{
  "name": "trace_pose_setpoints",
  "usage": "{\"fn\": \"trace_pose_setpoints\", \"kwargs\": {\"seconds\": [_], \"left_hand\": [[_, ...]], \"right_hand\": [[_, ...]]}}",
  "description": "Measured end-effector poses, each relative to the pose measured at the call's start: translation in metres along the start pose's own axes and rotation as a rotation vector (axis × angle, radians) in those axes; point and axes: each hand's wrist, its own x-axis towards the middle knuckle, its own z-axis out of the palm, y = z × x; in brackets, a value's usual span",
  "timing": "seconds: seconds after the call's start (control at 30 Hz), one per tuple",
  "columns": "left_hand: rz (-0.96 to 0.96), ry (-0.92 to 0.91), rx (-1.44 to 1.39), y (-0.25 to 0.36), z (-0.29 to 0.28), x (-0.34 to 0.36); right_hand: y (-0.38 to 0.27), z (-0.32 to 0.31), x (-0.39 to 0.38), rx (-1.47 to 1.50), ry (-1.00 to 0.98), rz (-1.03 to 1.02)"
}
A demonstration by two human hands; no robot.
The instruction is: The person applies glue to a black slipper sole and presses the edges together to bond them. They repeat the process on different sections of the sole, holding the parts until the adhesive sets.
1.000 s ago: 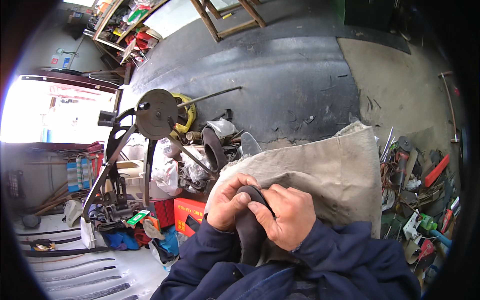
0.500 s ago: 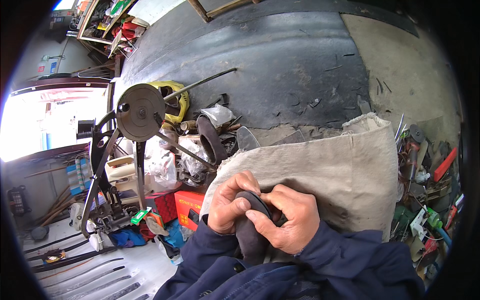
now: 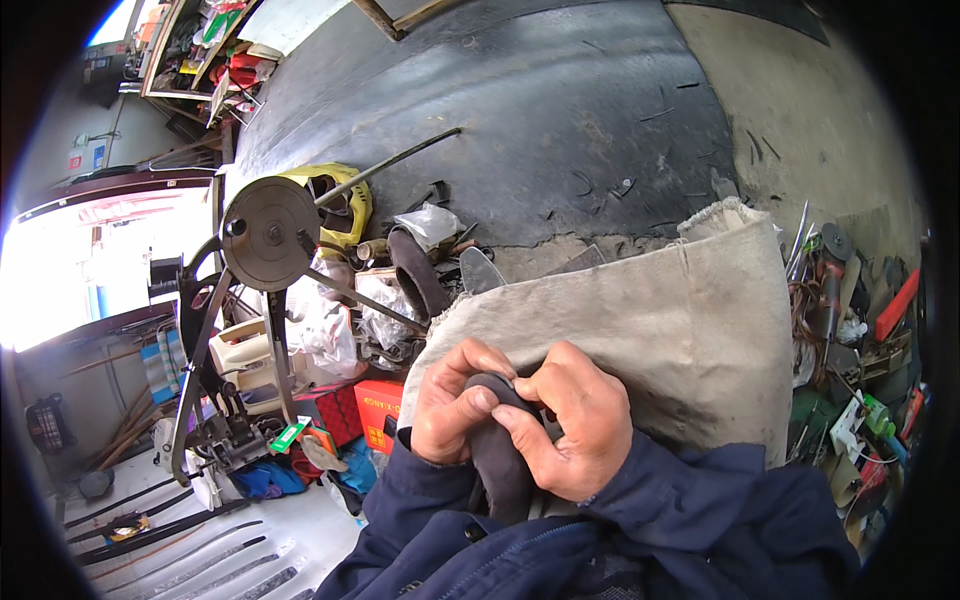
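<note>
View shifted; dark shoe (image 3: 503, 462) (between hands (image 3: 578, 430)).

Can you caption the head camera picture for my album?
Left hand and right hand hold a dark curved piece over a tan cloth, a round wheel off to the left.

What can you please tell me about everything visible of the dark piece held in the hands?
The dark piece is brownish-grey and looks soft, like fabric. Its rounded top carries a smooth black band along the right edge. It stands roughly upright, its lower part running toward the navy jacket. The left hand grips its left side; the right hand holds the band side. Fingers hide some of it.
</note>
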Motion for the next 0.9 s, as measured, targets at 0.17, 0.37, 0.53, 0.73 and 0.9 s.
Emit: {"fn": "trace_pose_setpoints", "kwargs": {"seconds": [0.17,0.37,0.53,0.73,0.9], "left_hand": [[0.034,-0.058,-0.071,-0.002,-0.004,0.002],[0.063,-0.044,-0.057,-0.005,-0.005,-0.002],[0.064,-0.051,0.016,-0.003,-0.005,0.001],[0.048,-0.017,0.078,-0.001,-0.002,0.003],[0.04,-0.042,-0.001,-0.001,-0.002,0.003]], "right_hand": [[0.001,0.006,0.002,0.14,0.024,0.078],[-0.008,0.006,-0.004,0.256,0.017,0.255],[-0.002,0.008,-0.002,0.175,0.044,0.136],[0.003,0.003,-0.001,0.018,-0.012,0.044],[-0.003,-0.001,-0.002,0.062,-0.082,0.107]]}}
